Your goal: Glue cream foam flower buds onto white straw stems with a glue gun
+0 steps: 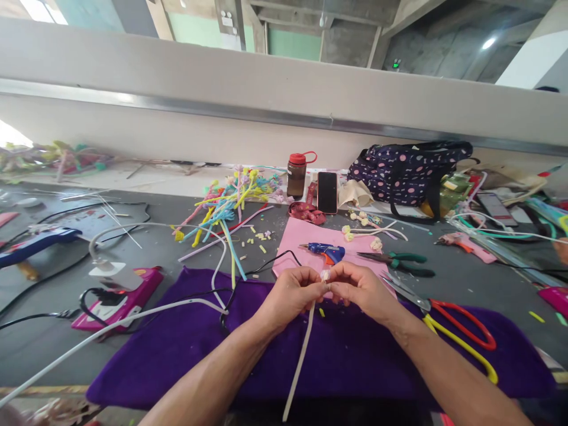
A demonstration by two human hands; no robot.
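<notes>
Your sole camera, head-worn, faces the partition (284, 77) at 12 o'clock, tilted downward, viewing the workbench (39, 346) from close above.

The near strip (299, 362) is cream, the cloth (177, 349) deep purple, the sheet (295, 235) pale pink. At right, the scissors (423, 304) have one red and one yellow handle; far right, the bag (408, 173) is dark navy with pink spots.

A dark bottle with a red lid (296, 176) stands upright. Just right of the bottle is a phone (327, 192); in front of it lies a red lanyard (306, 213). Farther right of the bottle sits a patterned bag (408, 174). Well left of the bottle and nearer lies a magenta power strip (144, 291). Behind the bottle rises a pale partition (222, 71).
</notes>
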